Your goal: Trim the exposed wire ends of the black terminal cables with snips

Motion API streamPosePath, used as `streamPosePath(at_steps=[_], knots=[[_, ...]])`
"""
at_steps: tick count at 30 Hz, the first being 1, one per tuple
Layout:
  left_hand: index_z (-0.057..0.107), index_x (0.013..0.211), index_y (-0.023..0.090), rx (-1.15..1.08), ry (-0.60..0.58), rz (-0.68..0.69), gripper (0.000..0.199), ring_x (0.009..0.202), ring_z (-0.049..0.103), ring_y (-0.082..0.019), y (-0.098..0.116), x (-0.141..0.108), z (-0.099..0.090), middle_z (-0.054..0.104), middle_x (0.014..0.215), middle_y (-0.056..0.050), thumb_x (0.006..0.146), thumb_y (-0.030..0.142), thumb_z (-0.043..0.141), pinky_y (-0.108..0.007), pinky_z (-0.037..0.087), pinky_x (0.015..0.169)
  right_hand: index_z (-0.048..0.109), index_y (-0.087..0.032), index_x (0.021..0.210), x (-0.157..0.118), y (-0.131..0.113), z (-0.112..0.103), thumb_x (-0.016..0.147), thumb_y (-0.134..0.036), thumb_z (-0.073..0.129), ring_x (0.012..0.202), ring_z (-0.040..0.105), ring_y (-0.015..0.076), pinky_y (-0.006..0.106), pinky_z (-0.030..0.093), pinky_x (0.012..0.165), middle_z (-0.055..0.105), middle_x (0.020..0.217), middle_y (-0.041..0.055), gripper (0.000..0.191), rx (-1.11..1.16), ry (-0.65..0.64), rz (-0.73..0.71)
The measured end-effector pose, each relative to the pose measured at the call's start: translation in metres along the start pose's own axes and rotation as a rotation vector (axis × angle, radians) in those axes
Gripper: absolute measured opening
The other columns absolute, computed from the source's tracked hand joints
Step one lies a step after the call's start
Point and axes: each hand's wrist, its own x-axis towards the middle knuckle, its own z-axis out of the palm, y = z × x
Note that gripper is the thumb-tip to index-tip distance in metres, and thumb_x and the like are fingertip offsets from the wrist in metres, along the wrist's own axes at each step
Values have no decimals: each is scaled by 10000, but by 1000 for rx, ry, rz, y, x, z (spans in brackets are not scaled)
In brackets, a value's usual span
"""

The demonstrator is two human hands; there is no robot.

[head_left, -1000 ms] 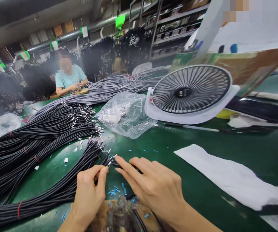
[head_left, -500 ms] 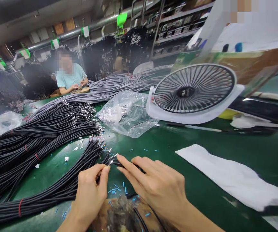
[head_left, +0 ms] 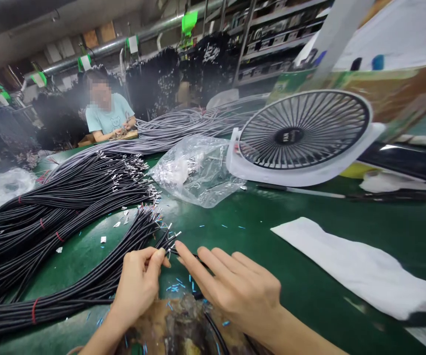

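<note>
Toward the near edge of the table [head_left: 246, 214], I steady the wire end [head_left: 169, 252] in clamped left fingers [head_left: 156, 260]; closure of right fingers [head_left: 190, 259] is indeterminable.

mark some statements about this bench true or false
The fan is right of the clear plastic bag. True.
The right hand grips the fan. False: it is apart from the fan.
Red ties bind the black cables. True.
The black cables lie inside the bag. False: they lie on the green table.
The left hand is nearer those cables than the right hand. True.
The left hand's thumb and forefinger are spread wide. False: they are pinched together.
</note>
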Motion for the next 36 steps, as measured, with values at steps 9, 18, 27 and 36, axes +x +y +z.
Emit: streamPosePath(at_steps=[9,18,27,36], knots=[[682,642,123,18,-68,44,449,408,350,-73,7,1,-2,491,439,10,887,377,405,-207,233,419,705,-204,889,5,3,-1,944,-214,399,508,442,90,256,235,522,550,565,-11,311,138,-83,164],[673,601,155,105,-126,181,392,421,412,-89,18,-3,-10,541,452,16,876,280,423,-206,287,447,562,-206,1208,-1,30,-4,692,-1,450,702,662,117,179,430,595,720,841,9,567,601,-413,226],[687,689,185,193,-164,286,265,568,593,-130,11,-2,-7,669,629,-21,851,181,478,-212,403,584,605,-172,1092,3,20,-7,569,37,401,552,568,114,230,268,503,679,702,-4,599,533,-599,28],[709,706,205,194,-211,324,223,575,598,-130,7,-4,-10,668,641,-20,838,233,531,-213,425,589,620,-185,847,7,18,-6,570,31,413,593,560,113,197,302,521,634,671,-15,408,783,-741,242]])
